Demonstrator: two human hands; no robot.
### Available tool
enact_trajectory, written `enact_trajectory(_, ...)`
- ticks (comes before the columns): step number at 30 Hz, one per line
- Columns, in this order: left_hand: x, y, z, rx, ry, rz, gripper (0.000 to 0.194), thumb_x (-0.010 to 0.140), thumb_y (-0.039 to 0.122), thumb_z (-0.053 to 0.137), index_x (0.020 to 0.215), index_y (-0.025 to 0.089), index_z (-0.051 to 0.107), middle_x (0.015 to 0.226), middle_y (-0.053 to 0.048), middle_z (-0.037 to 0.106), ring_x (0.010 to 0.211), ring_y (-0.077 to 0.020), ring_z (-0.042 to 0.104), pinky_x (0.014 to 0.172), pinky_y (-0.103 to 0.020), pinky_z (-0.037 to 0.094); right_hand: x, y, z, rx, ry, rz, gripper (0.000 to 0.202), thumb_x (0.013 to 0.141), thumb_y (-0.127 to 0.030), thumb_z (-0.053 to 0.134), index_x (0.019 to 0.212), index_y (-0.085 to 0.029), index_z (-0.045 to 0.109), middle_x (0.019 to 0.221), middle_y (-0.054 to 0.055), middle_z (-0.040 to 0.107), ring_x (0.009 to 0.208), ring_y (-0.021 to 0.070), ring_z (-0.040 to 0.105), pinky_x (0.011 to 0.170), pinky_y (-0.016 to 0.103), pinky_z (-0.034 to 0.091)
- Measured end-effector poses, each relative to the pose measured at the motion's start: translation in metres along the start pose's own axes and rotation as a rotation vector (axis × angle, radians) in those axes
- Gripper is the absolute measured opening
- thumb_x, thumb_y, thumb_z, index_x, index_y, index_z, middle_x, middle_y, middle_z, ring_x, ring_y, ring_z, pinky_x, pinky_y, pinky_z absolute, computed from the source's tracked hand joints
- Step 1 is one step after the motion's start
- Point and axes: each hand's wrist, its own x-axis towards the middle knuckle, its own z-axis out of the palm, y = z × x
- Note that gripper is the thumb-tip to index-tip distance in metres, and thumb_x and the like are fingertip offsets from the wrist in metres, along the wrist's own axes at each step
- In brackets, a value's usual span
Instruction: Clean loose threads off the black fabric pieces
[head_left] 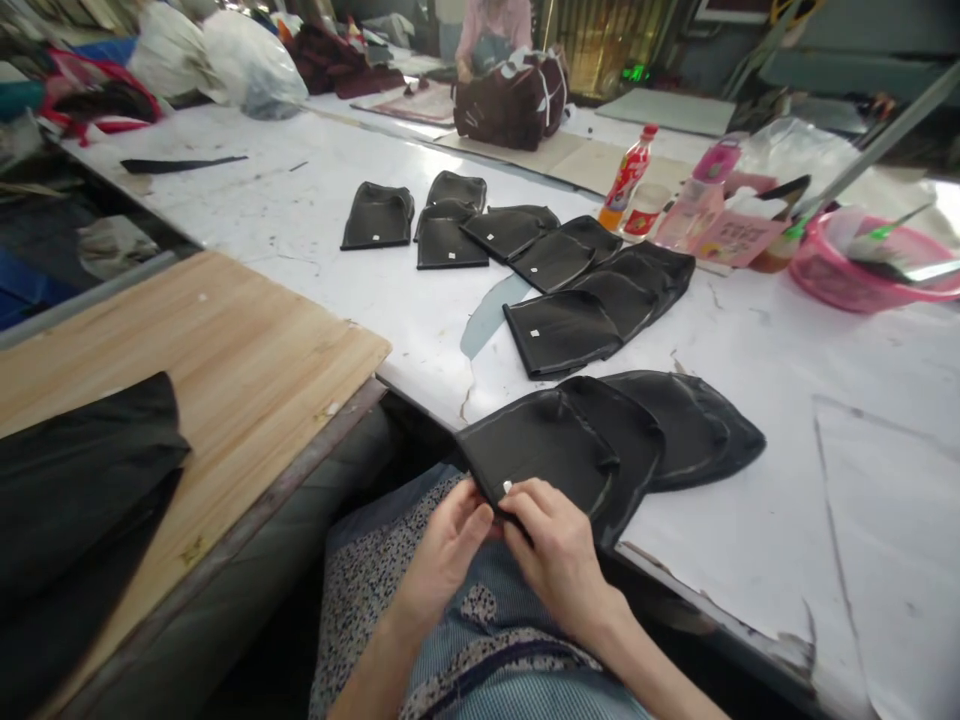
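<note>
A black fabric piece (547, 445) lies at the near edge of the white table (787, 420), on top of a short overlapping row of similar pieces (690, 425). Both my hands meet at its near edge over my lap. My left hand (446, 550) pinches the edge from the left. My right hand (559, 555) pinches it from the right, beside a small white label (508, 487). Further out on the table, several more black pieces with white labels (562, 335) lie in an overlapping row, and others (450, 240) lie beyond them.
A wooden board (225, 350) at my left carries black fabric (75, 480). At the right stand a red bottle (628, 176), a pink bottle (701, 195) and a pink basket (870, 270). A person (491, 30) works on a dark bag (514, 100) at the far end. Plastic bags (240, 60) lie far left.
</note>
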Motion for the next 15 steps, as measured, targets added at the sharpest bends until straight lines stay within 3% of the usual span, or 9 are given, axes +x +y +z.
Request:
enact_trajectory(2,0.008,-0.014,0.015,-0.093,0.137,-0.029,0.043,0.086,0.044,0.071,0.119,0.016,0.068,0.114,-0.013,0.073,0.103,-0.0266,0.068,0.091,-0.036,0.054,-0.004,-0.002,0.003,0.054,-0.093,-0.058,0.014,0.096,-0.013,0.052,0.094,-0.020,0.064,0.096,0.008,0.068,0.087,0.0238,0.062,0.077,0.037,0.050)
enact_trajectory(4,0.011,-0.024,0.015,-0.160,0.231,-0.056,0.038,0.083,0.038,0.075,0.113,0.016,0.070,0.110,-0.011,0.074,0.101,-0.0254,0.069,0.091,-0.036,0.053,-0.004,0.008,-0.002,0.135,-0.082,-0.048,0.012,0.099,-0.019,0.055,0.093,-0.022,0.065,0.098,0.007,0.069,0.089,0.0223,0.064,0.079,0.036,0.051)
enact_trajectory(6,0.012,-0.027,0.008,-0.221,0.258,-0.080,0.038,0.079,0.034,0.077,0.111,0.016,0.071,0.109,-0.010,0.075,0.099,-0.0249,0.069,0.089,-0.035,0.053,-0.002,0.031,-0.010,0.146,0.100,0.058,0.012,0.100,-0.024,0.055,0.094,-0.023,0.066,0.104,0.008,0.068,0.097,0.0224,0.064,0.085,0.036,0.052)
enact_trajectory(9,0.009,-0.020,-0.004,-0.293,0.328,-0.119,0.029,0.072,0.030,0.077,0.097,0.016,0.073,0.094,-0.006,0.077,0.086,-0.0228,0.071,0.079,-0.032,0.055,0.003,0.076,-0.018,-0.045,0.406,0.229,0.019,0.102,-0.031,0.049,0.103,-0.022,0.066,0.114,0.013,0.065,0.110,0.0276,0.061,0.095,0.045,0.050)
enact_trajectory(12,0.001,-0.008,-0.008,-0.312,0.436,-0.167,0.022,0.067,0.028,0.074,0.087,0.018,0.072,0.080,-0.001,0.075,0.072,-0.0202,0.070,0.066,-0.028,0.054,0.007,0.111,-0.017,-0.192,0.346,0.248,0.029,0.103,-0.035,0.042,0.110,-0.020,0.067,0.120,0.014,0.067,0.113,0.0298,0.060,0.098,0.049,0.049)
enact_trajectory(15,-0.011,-0.001,-0.017,-0.232,0.490,-0.165,0.027,0.069,0.029,0.071,0.094,0.019,0.072,0.077,0.000,0.072,0.069,-0.0202,0.068,0.061,-0.028,0.053,0.010,0.124,-0.015,-0.265,0.274,0.241,0.033,0.103,-0.036,0.043,0.115,-0.018,0.068,0.126,0.015,0.067,0.117,0.0300,0.059,0.101,0.047,0.049)
